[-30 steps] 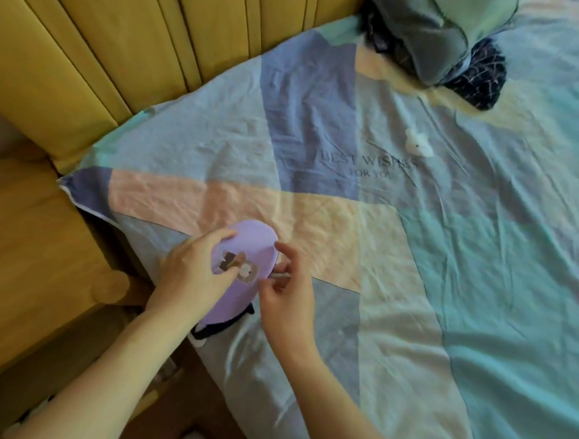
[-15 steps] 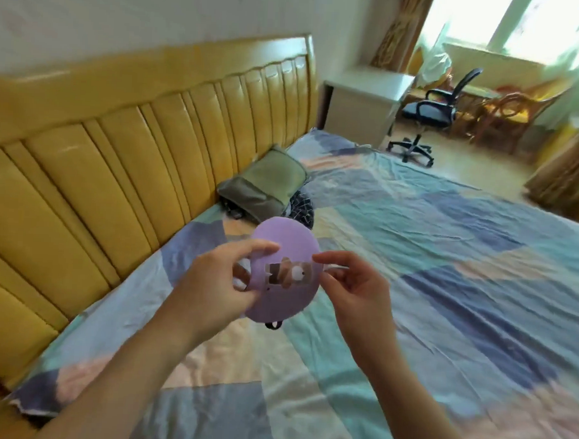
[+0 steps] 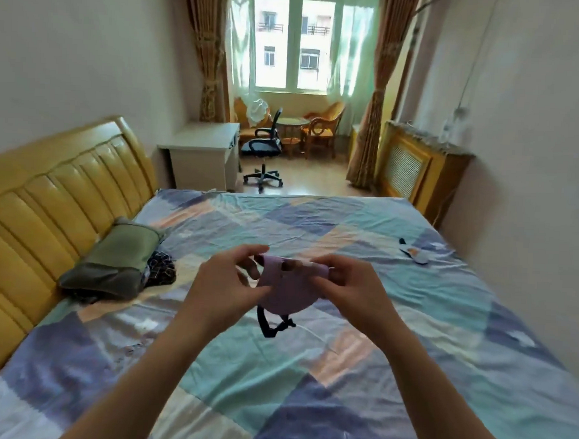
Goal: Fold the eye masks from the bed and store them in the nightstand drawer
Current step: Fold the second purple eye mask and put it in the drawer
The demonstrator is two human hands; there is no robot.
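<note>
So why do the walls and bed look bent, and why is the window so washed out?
In the head view, the wide-angle lens bows the yellow padded headboard and the walls outward; the bright window is overexposed, with daylight glare on the sheer curtains; the two hands, left hand and right hand, and the folded purple eye mask between them look slightly motion-blurred.

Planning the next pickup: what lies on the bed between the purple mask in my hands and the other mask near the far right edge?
Only bare patchwork sheet, in the head view.
</note>
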